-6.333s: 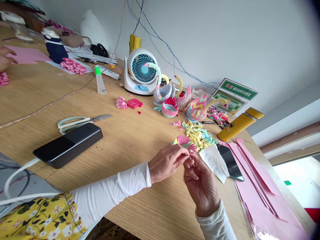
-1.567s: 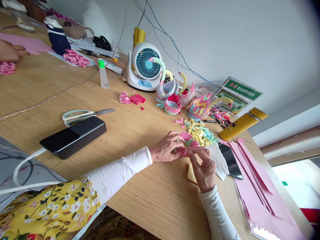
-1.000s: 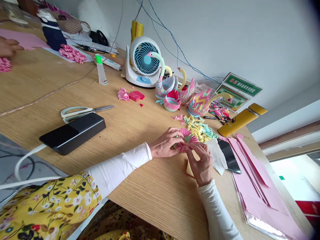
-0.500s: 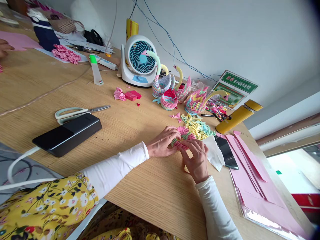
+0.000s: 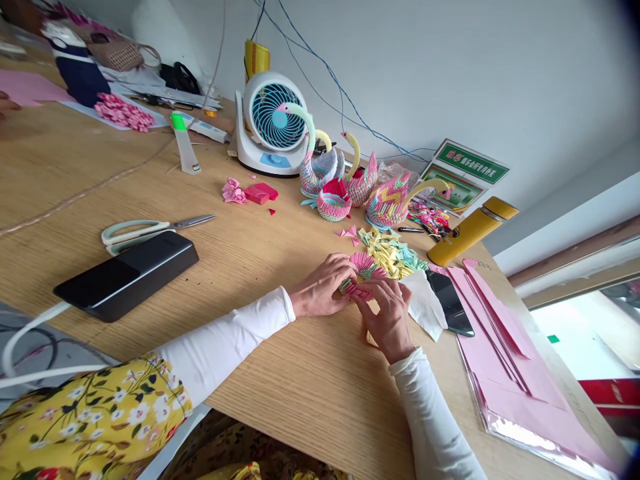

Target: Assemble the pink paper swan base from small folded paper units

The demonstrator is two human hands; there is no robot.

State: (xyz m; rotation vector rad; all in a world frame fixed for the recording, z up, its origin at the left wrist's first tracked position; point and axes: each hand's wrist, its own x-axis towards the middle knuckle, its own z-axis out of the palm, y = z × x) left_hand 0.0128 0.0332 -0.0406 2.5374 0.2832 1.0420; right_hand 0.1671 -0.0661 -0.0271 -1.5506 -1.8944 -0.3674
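Observation:
A round ring of folded paper pieces (image 5: pixel 369 264), pink with some green, is between my two hands on the wooden table. My left hand (image 5: pixel 327 283) grips its left side, fingers closed on the edge. My right hand (image 5: pixel 389 310) has its fingers closed at the near right edge of the ring; its fingertips are partly hidden. Just beyond lies a pile of yellow and green folded paper pieces (image 5: pixel 393 253), with a few pink folded pieces (image 5: pixel 349 233) to its left. Several finished paper swans (image 5: pixel 389 203) stand behind the pile.
A fan (image 5: pixel 275 123) stands by the wall. Scissors (image 5: pixel 145 230) lie beside a black device (image 5: pixel 127 272) at left. To the right are a white tissue (image 5: pixel 425 303), a phone (image 5: pixel 449 303), pink paper sheets (image 5: pixel 505 347) and a yellow flask (image 5: pixel 473 230). Part of another person's hand (image 5: pixel 7 103) shows far left.
The view has shifted slightly, so most things sit a little further left. Both hands stay on the paper ring with little visible change. The other person's hand has drawn back toward the left edge.

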